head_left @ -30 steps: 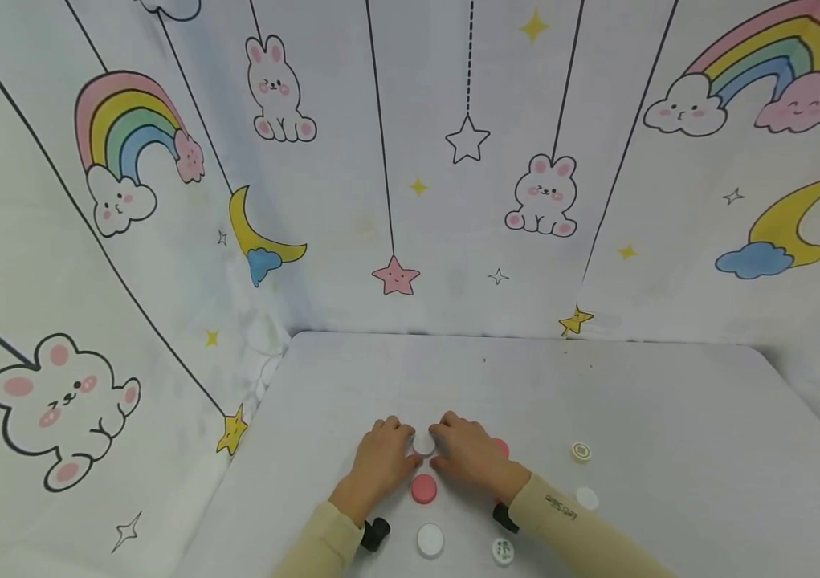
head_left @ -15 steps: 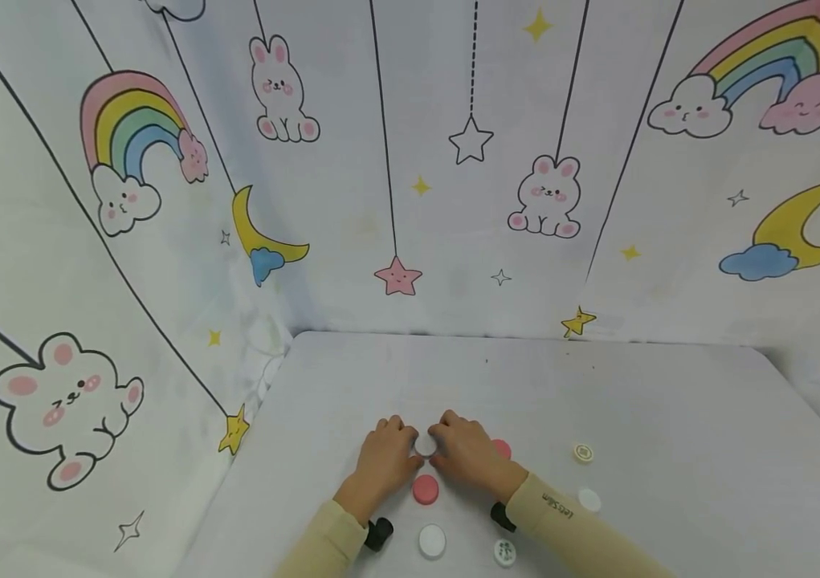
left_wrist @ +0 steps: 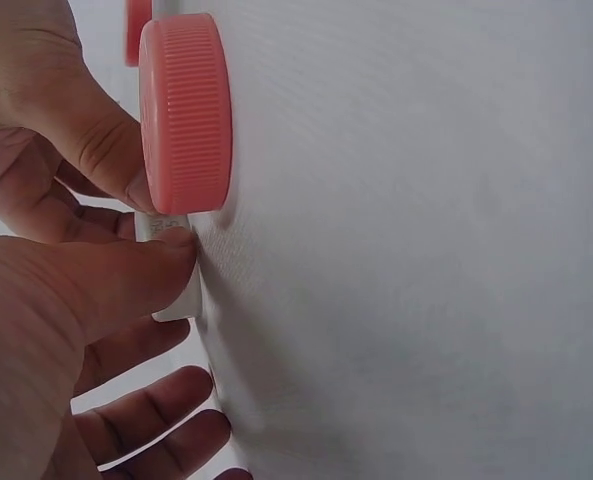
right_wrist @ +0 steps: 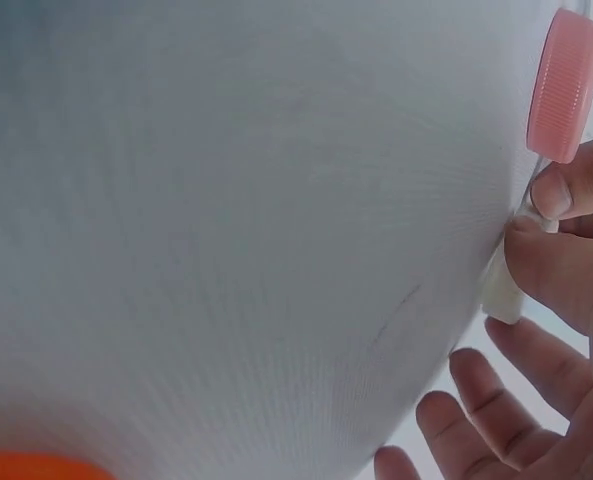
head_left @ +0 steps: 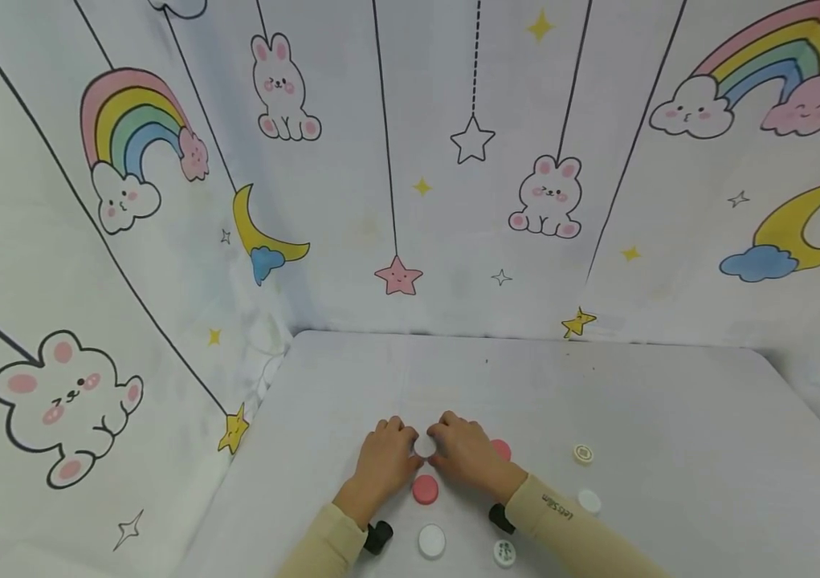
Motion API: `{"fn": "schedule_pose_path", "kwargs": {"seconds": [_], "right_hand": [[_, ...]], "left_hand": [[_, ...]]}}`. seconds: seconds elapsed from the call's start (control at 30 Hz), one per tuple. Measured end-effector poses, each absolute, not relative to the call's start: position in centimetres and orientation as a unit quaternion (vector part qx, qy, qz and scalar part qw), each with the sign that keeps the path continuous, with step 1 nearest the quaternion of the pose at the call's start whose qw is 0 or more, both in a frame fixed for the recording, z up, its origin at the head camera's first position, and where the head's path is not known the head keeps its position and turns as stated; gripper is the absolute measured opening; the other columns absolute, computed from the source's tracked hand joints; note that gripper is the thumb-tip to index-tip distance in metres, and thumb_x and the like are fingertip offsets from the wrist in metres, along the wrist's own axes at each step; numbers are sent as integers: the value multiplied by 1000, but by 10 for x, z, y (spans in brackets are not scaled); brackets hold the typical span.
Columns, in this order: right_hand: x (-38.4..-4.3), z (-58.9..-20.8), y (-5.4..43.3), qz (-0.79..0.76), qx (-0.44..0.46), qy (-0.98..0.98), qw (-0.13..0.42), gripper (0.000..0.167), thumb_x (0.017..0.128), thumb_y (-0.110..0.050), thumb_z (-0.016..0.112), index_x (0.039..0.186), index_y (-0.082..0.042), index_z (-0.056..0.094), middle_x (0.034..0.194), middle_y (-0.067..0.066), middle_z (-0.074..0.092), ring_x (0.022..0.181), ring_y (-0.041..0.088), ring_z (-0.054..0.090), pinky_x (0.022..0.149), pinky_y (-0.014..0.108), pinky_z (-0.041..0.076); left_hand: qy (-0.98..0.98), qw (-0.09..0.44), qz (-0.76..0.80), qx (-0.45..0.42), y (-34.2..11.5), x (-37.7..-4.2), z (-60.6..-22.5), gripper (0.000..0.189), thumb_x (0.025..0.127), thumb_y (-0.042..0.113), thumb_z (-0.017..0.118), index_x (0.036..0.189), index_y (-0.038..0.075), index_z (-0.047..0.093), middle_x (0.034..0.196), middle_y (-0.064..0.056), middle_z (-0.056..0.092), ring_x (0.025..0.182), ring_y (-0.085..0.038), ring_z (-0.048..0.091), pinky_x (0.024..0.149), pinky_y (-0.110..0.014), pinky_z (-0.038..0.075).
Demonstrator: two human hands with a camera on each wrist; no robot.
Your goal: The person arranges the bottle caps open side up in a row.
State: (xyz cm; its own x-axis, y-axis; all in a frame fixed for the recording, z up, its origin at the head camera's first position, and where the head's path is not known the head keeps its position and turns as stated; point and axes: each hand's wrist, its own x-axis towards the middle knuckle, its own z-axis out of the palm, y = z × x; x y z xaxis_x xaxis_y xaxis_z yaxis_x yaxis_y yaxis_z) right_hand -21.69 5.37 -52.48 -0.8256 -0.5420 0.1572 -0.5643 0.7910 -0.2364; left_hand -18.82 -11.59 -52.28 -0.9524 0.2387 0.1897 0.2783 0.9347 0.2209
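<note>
Both hands meet over a white bottle cap (head_left: 426, 446) lying flat on the table. From its left side my left hand (head_left: 385, 459) pinches it, thumb at the near edge and fingers at the far edge. My right hand (head_left: 469, 453) pinches the opposite side the same way. In the left wrist view the white cap (left_wrist: 179, 295) shows between the thumbs and fingers, partly hidden. A pink ribbed bottle cap (head_left: 425, 490) lies just nearer than the hands. Another pink cap (head_left: 501, 449) is partly hidden behind the right hand.
Nearer on the table (head_left: 670, 417) lie a white cap (head_left: 432, 542) and a white cap with a green print (head_left: 504, 552). To the right are a cream cap (head_left: 583, 454) and another white cap (head_left: 589, 502). Something orange (right_wrist: 36, 466) edges into the right wrist view.
</note>
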Motion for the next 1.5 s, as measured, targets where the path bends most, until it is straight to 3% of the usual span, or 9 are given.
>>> {"fn": "schedule_pose_path", "kwargs": {"seconds": [0.4,0.77,1.17,1.33,1.5], "right_hand": [[-220,-524,54,174,282,-942,46,34,80,-23,79,110,-10,69,91,-1,66,83,17,62,81,42,51],[-218,-521,58,206,294,-933,36,35,84,-21,76,116,-9,68,91,-1,70,84,15,64,84,41,50],[-217,-523,58,221,302,-926,54,38,88,-20,72,124,-11,64,91,-2,69,81,12,64,82,41,51],[-217,-522,58,227,308,-922,64,36,90,-19,70,125,-11,64,89,-3,66,77,12,61,75,37,51],[-217,-522,58,231,304,-922,67,32,94,-19,65,124,-10,64,93,-1,65,76,10,58,71,32,50]], "left_hand": [[-975,102,-149,-129,-116,-189,-523,31,79,29,78,104,12,70,100,-4,64,92,-23,58,81,-43,46],[-970,80,-197,-115,-117,-191,-523,33,81,26,76,107,7,70,99,-4,66,93,-24,61,79,-43,48],[-963,78,-226,-121,-115,-191,-520,34,84,16,73,114,2,68,92,-4,67,87,-22,63,77,-40,50],[-959,81,-238,-130,-115,-193,-521,39,85,14,72,121,0,66,90,-5,68,83,-21,63,72,-35,49],[-955,87,-251,-129,-115,-194,-523,33,89,16,70,119,2,68,87,-2,67,79,-16,61,69,-32,48]]}}
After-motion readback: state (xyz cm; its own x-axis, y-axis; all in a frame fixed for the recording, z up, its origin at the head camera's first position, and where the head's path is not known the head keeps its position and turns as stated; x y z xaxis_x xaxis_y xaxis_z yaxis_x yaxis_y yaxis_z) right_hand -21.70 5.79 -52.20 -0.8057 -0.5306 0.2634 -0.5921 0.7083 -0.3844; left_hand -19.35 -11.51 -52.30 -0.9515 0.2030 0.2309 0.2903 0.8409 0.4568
